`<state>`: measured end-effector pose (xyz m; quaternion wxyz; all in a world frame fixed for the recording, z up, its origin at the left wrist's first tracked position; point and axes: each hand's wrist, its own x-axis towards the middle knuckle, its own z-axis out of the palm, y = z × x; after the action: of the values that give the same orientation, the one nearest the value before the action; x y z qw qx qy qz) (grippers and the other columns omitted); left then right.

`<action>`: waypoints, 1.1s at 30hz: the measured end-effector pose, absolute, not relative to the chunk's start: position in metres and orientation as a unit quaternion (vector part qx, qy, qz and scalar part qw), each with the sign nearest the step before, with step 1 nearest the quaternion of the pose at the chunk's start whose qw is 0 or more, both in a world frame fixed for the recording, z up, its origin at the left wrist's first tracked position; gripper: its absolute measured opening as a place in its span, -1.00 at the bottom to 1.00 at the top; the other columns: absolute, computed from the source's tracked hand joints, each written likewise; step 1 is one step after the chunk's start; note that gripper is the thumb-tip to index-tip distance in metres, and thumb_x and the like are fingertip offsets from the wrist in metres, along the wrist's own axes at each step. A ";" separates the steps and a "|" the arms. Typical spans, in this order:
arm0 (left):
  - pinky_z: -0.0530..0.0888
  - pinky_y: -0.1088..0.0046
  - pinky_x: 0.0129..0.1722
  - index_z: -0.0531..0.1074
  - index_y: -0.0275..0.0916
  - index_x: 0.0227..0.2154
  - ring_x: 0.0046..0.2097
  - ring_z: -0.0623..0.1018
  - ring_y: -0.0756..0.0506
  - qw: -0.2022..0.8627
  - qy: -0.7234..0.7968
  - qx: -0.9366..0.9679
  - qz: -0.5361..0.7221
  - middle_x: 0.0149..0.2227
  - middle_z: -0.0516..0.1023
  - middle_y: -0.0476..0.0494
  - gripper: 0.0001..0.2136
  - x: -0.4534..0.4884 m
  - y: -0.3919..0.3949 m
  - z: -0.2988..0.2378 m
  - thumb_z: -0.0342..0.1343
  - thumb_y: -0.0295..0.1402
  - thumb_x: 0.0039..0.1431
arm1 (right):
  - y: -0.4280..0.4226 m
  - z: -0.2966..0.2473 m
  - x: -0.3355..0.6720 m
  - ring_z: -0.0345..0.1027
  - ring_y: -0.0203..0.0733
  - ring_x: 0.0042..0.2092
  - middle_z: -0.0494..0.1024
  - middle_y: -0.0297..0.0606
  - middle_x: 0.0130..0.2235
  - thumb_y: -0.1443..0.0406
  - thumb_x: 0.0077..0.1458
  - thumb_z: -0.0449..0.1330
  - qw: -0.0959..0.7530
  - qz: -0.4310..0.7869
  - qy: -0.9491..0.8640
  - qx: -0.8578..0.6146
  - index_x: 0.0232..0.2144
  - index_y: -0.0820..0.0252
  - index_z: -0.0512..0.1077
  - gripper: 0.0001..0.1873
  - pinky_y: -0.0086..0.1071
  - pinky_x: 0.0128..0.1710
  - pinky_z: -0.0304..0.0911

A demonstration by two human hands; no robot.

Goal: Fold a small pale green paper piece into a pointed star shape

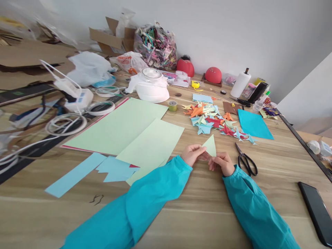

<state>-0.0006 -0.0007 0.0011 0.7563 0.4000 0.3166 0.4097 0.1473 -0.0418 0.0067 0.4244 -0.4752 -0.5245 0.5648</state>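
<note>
Green paper triangle [210, 146]: held up over wooden table [207, 214].
Left hand [192, 154]: pinching left corner.
Right hand [222, 162]: gripping lower right corner.
Pinch: best kept light, with edges aligned exactly before pressing.
Folded paper pieces [213, 122]: lying just beyond.

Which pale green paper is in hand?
The small triangle, held between the left hand and right hand; the large pale green sheets lie flat, others sit in the origami pile.
</note>
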 end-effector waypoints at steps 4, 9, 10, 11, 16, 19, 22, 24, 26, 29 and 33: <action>0.46 0.41 -0.38 0.38 -0.35 -0.65 -0.50 0.48 -0.01 0.716 0.337 0.465 0.397 -0.61 0.50 -0.04 -0.74 -0.001 -0.003 0.003 0.29 -0.26 -0.31 | -0.042 0.006 0.145 0.20 -0.40 -0.71 0.41 -0.31 -0.73 0.10 -0.12 0.17 0.426 0.550 -0.531 -0.483 -0.68 0.30 0.41 -0.64 -0.51 -0.69 0.13; 0.45 0.40 -0.35 0.43 -0.35 -0.62 -0.47 0.48 -0.03 0.722 0.316 0.489 0.374 -0.59 0.50 -0.04 -0.75 -0.002 -0.001 0.002 0.27 -0.25 -0.29 | -0.041 0.005 0.145 0.20 -0.40 -0.70 0.42 -0.32 -0.73 0.08 -0.13 0.18 0.427 0.550 -0.527 -0.487 -0.66 0.29 0.41 -0.64 -0.51 -0.69 0.13; 0.44 0.39 -0.34 0.44 -0.35 -0.61 -0.46 0.49 -0.04 0.725 0.312 0.487 0.373 -0.59 0.51 -0.04 -0.75 -0.002 -0.001 0.001 0.26 -0.24 -0.27 | -0.041 0.005 0.145 0.21 -0.39 -0.70 0.42 -0.32 -0.73 0.08 -0.12 0.18 0.425 0.552 -0.527 -0.488 -0.66 0.29 0.41 -0.64 -0.51 -0.68 0.13; 0.44 0.38 -0.33 0.45 -0.35 -0.60 -0.45 0.49 -0.05 0.730 0.309 0.482 0.374 -0.58 0.51 -0.05 -0.75 -0.002 -0.001 0.000 0.25 -0.23 -0.25 | -0.040 0.004 0.146 0.21 -0.39 -0.70 0.42 -0.32 -0.72 0.09 -0.12 0.18 0.421 0.555 -0.526 -0.488 -0.66 0.29 0.41 -0.64 -0.51 -0.68 0.13; 0.43 0.39 -0.32 0.47 -0.35 -0.62 -0.47 0.48 -0.04 0.758 0.303 0.431 0.385 -0.59 0.51 -0.07 -0.74 -0.001 -0.001 -0.002 0.23 -0.20 -0.23 | -0.040 0.006 0.147 0.22 -0.38 -0.70 0.43 -0.30 -0.73 0.11 -0.12 0.18 0.413 0.573 -0.518 -0.483 -0.67 0.31 0.43 -0.65 -0.50 -0.68 0.14; 0.43 0.39 -0.33 0.46 -0.36 -0.64 -0.48 0.48 -0.04 0.769 0.299 0.417 0.381 -0.60 0.51 -0.10 -0.72 -0.002 -0.001 -0.001 0.23 -0.18 -0.23 | -0.040 0.008 0.147 0.23 -0.37 -0.71 0.42 -0.31 -0.73 0.11 -0.13 0.19 0.415 0.577 -0.512 -0.483 -0.68 0.30 0.43 -0.65 -0.50 -0.68 0.14; 0.43 0.36 -0.33 0.45 -0.38 -0.65 -0.49 0.49 -0.06 0.773 0.295 0.414 0.379 -0.60 0.51 -0.12 -0.70 -0.002 -0.001 0.000 0.23 -0.16 -0.23 | -0.040 0.008 0.147 0.23 -0.37 -0.71 0.42 -0.30 -0.74 0.11 -0.14 0.19 0.414 0.580 -0.510 -0.482 -0.69 0.30 0.42 -0.65 -0.50 -0.69 0.13; 0.44 0.36 -0.33 0.45 -0.38 -0.64 -0.49 0.49 -0.06 0.773 0.294 0.415 0.379 -0.60 0.51 -0.13 -0.69 -0.002 -0.001 0.000 0.23 -0.16 -0.23 | -0.040 0.008 0.147 0.23 -0.37 -0.71 0.42 -0.30 -0.74 0.11 -0.14 0.19 0.414 0.581 -0.509 -0.482 -0.69 0.30 0.42 -0.65 -0.50 -0.69 0.12; 0.44 0.36 -0.35 0.44 -0.39 -0.63 -0.49 0.49 -0.06 0.777 0.290 0.409 0.381 -0.59 0.51 -0.14 -0.67 -0.002 0.000 0.000 0.21 -0.14 -0.21 | -0.040 0.007 0.148 0.22 -0.37 -0.71 0.42 -0.30 -0.75 0.11 -0.14 0.19 0.415 0.581 -0.508 -0.482 -0.69 0.30 0.43 -0.65 -0.50 -0.69 0.13; 0.44 0.37 -0.41 0.42 -0.39 -0.61 -0.52 0.49 -0.06 0.789 0.289 0.373 0.393 -0.61 0.49 -0.14 -0.65 -0.001 0.001 0.001 0.19 -0.11 -0.19 | -0.040 0.005 0.150 0.23 -0.37 -0.71 0.42 -0.30 -0.75 0.13 -0.14 0.18 0.421 0.576 -0.510 -0.480 -0.70 0.29 0.43 -0.67 -0.50 -0.69 0.14; 0.44 0.40 -0.42 0.39 -0.37 -0.60 -0.51 0.49 -0.03 0.782 0.303 0.356 0.412 -0.59 0.49 -0.09 -0.68 0.001 0.001 0.000 0.22 -0.15 -0.22 | -0.041 0.005 0.151 0.20 -0.37 -0.73 0.41 -0.31 -0.76 0.16 -0.16 0.19 0.433 0.566 -0.511 -0.481 -0.74 0.28 0.42 -0.68 -0.50 -0.71 0.12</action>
<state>0.0005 0.0012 0.0002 0.7822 0.3564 0.3029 0.4116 0.1510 -0.0405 0.0053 0.4328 -0.4805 -0.5110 0.5663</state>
